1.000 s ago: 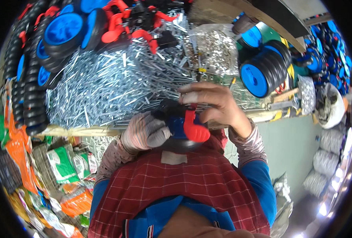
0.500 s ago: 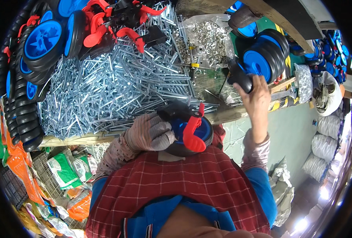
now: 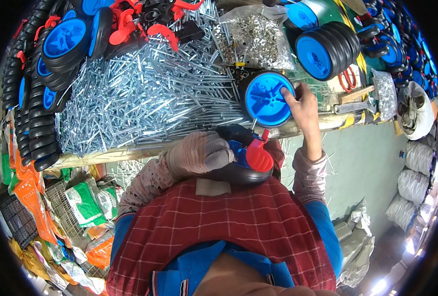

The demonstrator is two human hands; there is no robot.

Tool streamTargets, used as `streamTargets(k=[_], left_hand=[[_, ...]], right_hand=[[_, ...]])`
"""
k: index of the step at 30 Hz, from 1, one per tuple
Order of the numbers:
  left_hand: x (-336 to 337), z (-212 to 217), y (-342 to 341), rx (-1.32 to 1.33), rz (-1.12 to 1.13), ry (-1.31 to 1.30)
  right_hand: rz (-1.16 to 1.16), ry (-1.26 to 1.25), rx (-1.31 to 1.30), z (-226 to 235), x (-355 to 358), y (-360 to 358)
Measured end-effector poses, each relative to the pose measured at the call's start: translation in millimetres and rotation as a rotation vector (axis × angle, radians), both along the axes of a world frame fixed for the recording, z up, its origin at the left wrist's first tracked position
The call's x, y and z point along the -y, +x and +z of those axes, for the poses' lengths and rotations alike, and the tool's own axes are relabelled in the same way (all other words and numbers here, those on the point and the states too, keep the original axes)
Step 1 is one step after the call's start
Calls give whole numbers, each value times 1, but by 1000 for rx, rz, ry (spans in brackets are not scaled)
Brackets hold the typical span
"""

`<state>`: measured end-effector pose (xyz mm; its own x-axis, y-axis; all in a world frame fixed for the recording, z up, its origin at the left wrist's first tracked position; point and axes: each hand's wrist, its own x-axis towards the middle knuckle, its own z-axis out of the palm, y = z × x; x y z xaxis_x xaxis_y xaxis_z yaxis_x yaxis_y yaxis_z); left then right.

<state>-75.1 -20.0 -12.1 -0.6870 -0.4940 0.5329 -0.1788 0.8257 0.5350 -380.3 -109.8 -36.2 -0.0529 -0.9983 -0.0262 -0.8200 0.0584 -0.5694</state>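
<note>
My left hand (image 3: 204, 155), in a pale knitted glove, is closed on a black wheel assembly (image 3: 241, 174) with a blue hub, held against my apron. A red pedal-shaped lever (image 3: 259, 157) sits on that assembly, and a thin metal bolt end (image 3: 253, 124) sticks up beside it. Bare, my right hand (image 3: 305, 109) grips a second wheel (image 3: 269, 99) by its rim, thumb on the blue hub face. This wheel is just above and beyond the assembly, close to the bolt end. Fingers behind the wheel are hidden.
Long metal bolts (image 3: 145, 93) pile over the bench. Behind lie a clear bag of small nuts (image 3: 258, 37) and red levers (image 3: 164, 35). A row of wheels (image 3: 322, 52), red-handled scissors (image 3: 347, 80) and a wrench (image 3: 352, 107) are at right. Stacked wheels (image 3: 63, 39) stand left.
My right hand has moved left from the row of wheels, bringing one wheel over the front of the bench. The assembly in my left hand has tilted, turning its red lever.
</note>
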Motion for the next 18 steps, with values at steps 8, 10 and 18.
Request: streamTargets(k=[8,10,18], left_hand=[[4,0,-5,20,-15,183],[5,2,-3,18,-13,227],[0,0,1,89,124,7]], right_hand=[[128,-37,289,66,-27,37],[166,-91,315,69,-29,36],[564,-197,555,48,-9,23]])
